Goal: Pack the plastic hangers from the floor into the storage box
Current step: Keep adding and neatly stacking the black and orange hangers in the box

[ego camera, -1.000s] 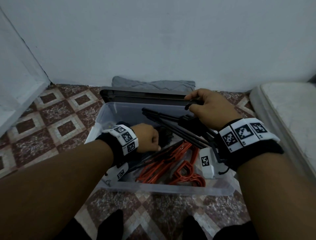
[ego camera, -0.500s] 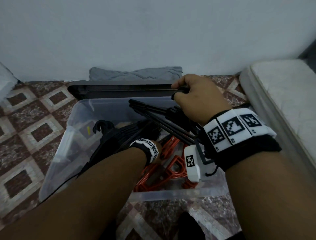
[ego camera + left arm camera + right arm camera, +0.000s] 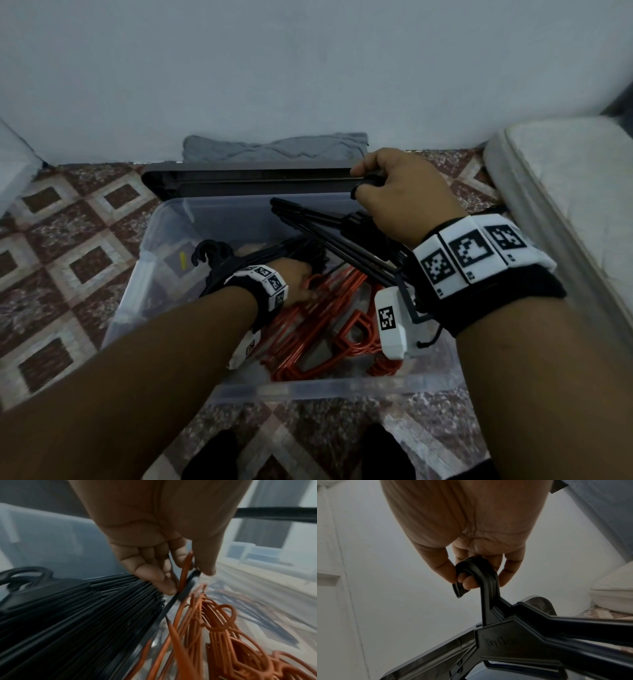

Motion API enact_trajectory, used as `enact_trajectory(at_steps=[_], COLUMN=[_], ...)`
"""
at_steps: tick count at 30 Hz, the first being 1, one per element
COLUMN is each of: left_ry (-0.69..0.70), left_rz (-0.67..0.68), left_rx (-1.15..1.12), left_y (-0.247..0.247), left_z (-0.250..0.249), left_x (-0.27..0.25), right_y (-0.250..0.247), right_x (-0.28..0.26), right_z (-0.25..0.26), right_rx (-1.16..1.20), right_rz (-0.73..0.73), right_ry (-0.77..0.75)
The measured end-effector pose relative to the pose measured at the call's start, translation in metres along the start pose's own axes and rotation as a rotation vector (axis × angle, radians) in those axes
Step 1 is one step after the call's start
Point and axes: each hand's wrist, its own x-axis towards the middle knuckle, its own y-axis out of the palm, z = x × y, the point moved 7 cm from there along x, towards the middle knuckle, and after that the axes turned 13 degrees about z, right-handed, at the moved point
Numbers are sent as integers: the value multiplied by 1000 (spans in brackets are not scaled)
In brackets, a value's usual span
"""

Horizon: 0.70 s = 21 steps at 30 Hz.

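Two grips | right hand (image 3: 404,195) clutches black hangers' (image 3: 539,635) hooks | left hand (image 3: 164,555) pinches orange hanger (image 3: 184,572)

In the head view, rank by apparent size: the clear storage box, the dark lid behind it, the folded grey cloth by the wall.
1. Clear storage box, plainly largest.
2. Dark lid, partly hidden by the box.
3. Folded grey cloth, smallest, though farthest from the camera.

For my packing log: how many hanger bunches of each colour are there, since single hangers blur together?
Black: 2, the boxed black bunch and the held black bunch in the right hand.
Orange: 1, the orange bunch.
Total: 3.
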Motion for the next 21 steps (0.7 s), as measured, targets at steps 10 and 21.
enact_trajectory(at_steps=[10, 21], left_ry=[-180, -140], left_rz=[124, 415], left_rx=[63, 61], left_y=[26, 65], left_z=[28, 22], left_x=[3, 5], right_y=[4, 5], right_x=[-1, 1], right_z=[-2, -4], right_rx=[22, 20], right_rz=[19, 32], right_ry=[15, 20])
